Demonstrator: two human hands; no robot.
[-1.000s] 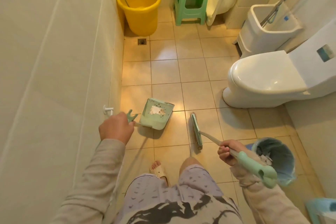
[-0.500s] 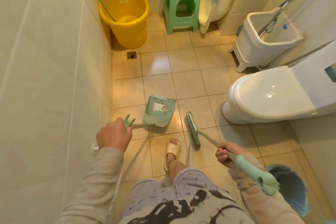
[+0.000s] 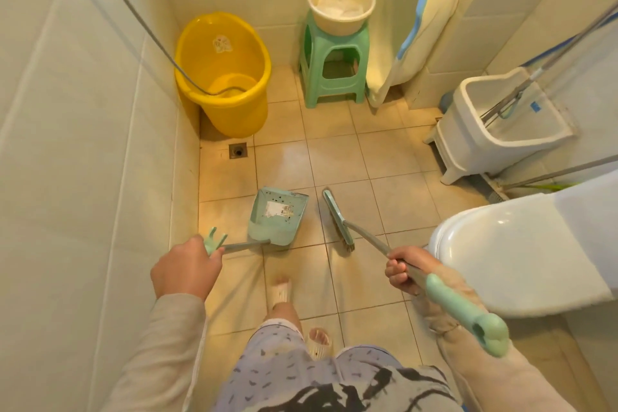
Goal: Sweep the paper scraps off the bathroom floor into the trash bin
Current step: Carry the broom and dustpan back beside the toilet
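Observation:
A mint-green dustpan [image 3: 277, 221] hangs just above the tiled floor, its metal handle gripped by my left hand [image 3: 185, 269]. A white patch [image 3: 279, 209] with dark specks shows on its inner face; whether it is paper I cannot tell. My right hand [image 3: 406, 269] grips the metal shaft of a mint-green broom [image 3: 339, 219], whose head stands to the right of the dustpan with bristles near the floor. The broom's thick green grip [image 3: 468, 314] sticks out behind my wrist. The trash bin is out of view.
A yellow bucket [image 3: 224, 77] with a hose in it stands at the back left by a floor drain [image 3: 238, 150]. A green stool [image 3: 334, 67] carries a cream basin [image 3: 341, 5]. A white mop tub [image 3: 495, 124] and toilet [image 3: 521, 254] fill the right side. My slippered feet [image 3: 281, 289] are below.
My view has tilted up and moved away from the blue trash bin, which has left the frame at lower right. Dustpan and broom stay side by side in my hands.

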